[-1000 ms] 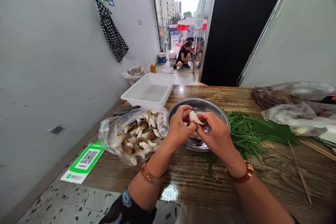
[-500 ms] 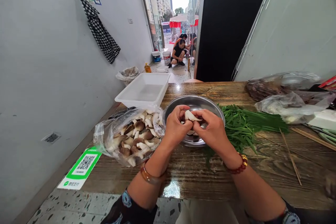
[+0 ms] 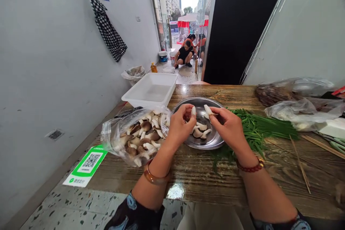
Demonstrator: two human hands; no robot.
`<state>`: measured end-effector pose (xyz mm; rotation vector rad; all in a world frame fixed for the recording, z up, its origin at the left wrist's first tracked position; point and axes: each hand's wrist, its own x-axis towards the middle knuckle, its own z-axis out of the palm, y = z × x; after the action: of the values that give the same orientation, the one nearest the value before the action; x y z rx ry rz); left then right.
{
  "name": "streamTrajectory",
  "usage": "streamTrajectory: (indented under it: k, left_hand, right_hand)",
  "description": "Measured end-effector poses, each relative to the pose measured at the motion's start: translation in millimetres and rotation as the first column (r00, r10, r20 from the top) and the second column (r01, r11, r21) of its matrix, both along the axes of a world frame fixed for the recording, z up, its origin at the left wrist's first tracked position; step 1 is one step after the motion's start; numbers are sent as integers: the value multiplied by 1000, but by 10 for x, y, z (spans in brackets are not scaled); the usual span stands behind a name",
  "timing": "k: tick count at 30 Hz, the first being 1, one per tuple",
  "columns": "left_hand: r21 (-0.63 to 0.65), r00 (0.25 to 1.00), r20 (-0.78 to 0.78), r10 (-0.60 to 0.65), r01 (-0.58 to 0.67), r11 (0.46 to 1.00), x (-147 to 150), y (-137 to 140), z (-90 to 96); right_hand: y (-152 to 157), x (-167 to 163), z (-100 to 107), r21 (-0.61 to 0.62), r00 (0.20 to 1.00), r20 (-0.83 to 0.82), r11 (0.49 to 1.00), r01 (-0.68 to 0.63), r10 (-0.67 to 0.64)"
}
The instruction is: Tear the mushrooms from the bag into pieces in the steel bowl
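Observation:
Above a steel bowl (image 3: 215,143), my left hand (image 3: 181,124) pinches a pale piece of mushroom (image 3: 193,111) between thumb and fingers. My right hand (image 3: 229,124) grips another white mushroom piece (image 3: 208,110), with a gap between the two. Several torn mushroom pieces (image 3: 199,132) with brown caps lie in the bowl below. Left of the bowl, an open clear plastic bag (image 3: 113,143) is full of whole brown-capped mushrooms (image 3: 145,138). Cut green leaves (image 3: 249,129) lie against the bowl's right side, partly behind my right hand.
A white plastic tub (image 3: 151,95) stands at the table's back left. Thin wooden skewers (image 3: 300,165) and plastic bags (image 3: 304,111) lie on the right. A green QR card (image 3: 87,165) sits at the left edge. People (image 3: 185,52) crouch by the doorway beyond.
The mushroom held by both hands has come apart into two pieces, one in each hand. My hands have moved apart, uncovering the pieces in the bowl. The view has shifted slightly.

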<state>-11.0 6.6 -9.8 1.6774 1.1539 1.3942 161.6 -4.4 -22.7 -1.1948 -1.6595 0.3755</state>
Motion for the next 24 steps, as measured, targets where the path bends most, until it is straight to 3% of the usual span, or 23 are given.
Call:
streamTrajectory:
  k: [4, 10, 14, 19, 21, 24]
  left_hand:
    - [64, 997, -56, 55, -52, 997, -18, 17, -35]
    - [42, 955, 264, 133, -149, 988, -78, -54, 63]
    - [54, 950, 264, 166, -186, 981, -336, -160, 187]
    - [55, 931, 37, 362, -364, 930, -1002, -207, 212]
    - [52, 904, -171, 393, -390, 919, -1277, -208, 160]
    - [71, 776, -510, 370, -391, 918, -1555, -220, 51]
  right_hand:
    - [38, 29, -62, 32, 991, 131, 999, 4, -8]
    - [26, -14, -88, -33, 1000, 15, 999, -10, 11]
    - [33, 7, -128, -132, 997, -78, 991, 3, -13]
    - [66, 53, -196, -147, 997, -78, 989, -4, -8]
    - [73, 61, -212, -140, 996, -85, 990, -11, -1]
    - [78, 65, -222, -135, 996, -91, 991, -9, -3]
